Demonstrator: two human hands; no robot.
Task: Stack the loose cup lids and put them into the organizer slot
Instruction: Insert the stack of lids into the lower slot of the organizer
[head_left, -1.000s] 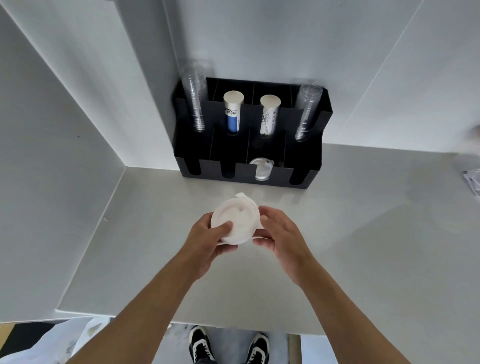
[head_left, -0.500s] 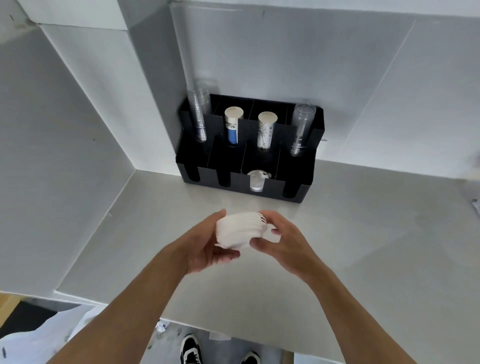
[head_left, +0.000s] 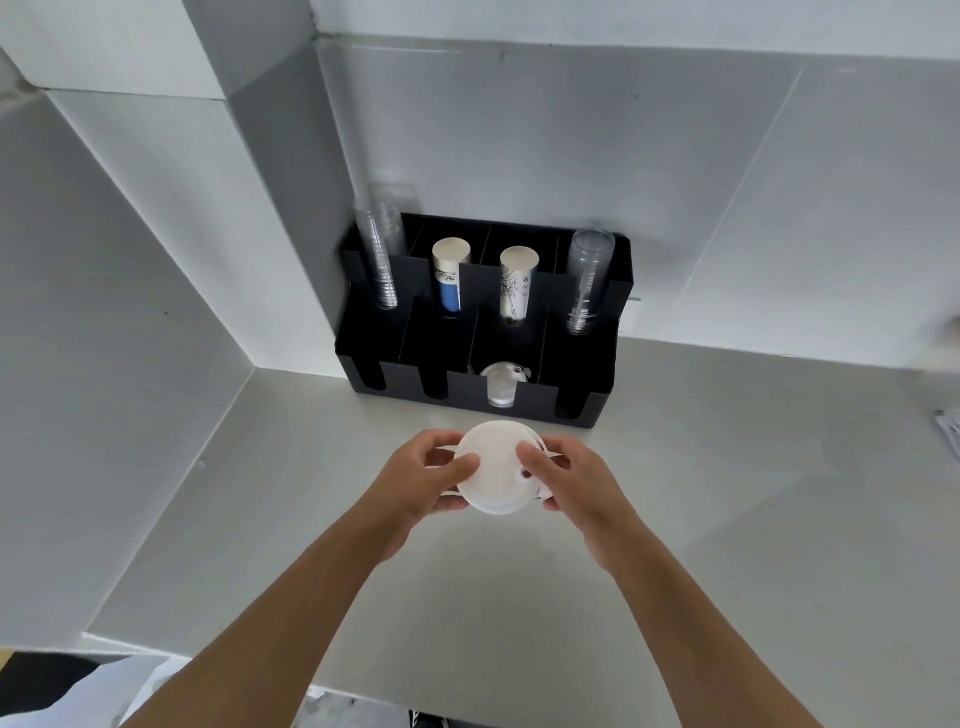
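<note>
I see the stack of white cup lids (head_left: 496, 467) just below the centre of the frame, flat face tilted toward the camera, held above the grey table (head_left: 727, 493) between both hands. The left hand (head_left: 421, 480) is curled round the stack's left edge — thumb pressed on the top face, fingers behind the rim. The right hand (head_left: 569, 480) mirrors it on the right edge, thumb on the face near the sip hole. Both forearms rise from the bottom of the frame and converge on the lids. Just beyond, upper centre, stands the black organizer (head_left: 597, 410) against the wall; a few lids (head_left: 500, 384) sit in its third front slot, and cup stacks stand in the back compartments.
</note>
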